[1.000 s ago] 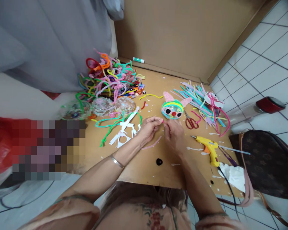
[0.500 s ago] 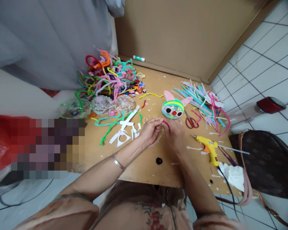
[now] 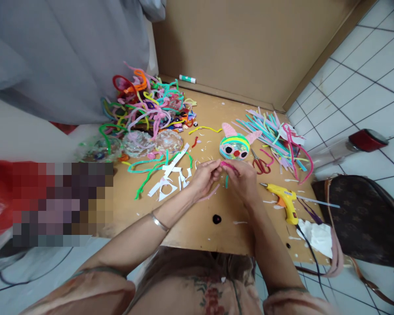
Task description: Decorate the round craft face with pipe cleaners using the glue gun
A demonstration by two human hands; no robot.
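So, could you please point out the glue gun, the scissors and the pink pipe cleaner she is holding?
glue gun (image 3: 284, 202), head view, on its yellow body.
scissors (image 3: 261, 166), head view, on the red handles.
pink pipe cleaner (image 3: 227, 166), head view, on the stretch between both hands.

A low wooden table (image 3: 197, 227) stands on white floor tiles (image 3: 364, 74) beside grey fabric (image 3: 68, 57).
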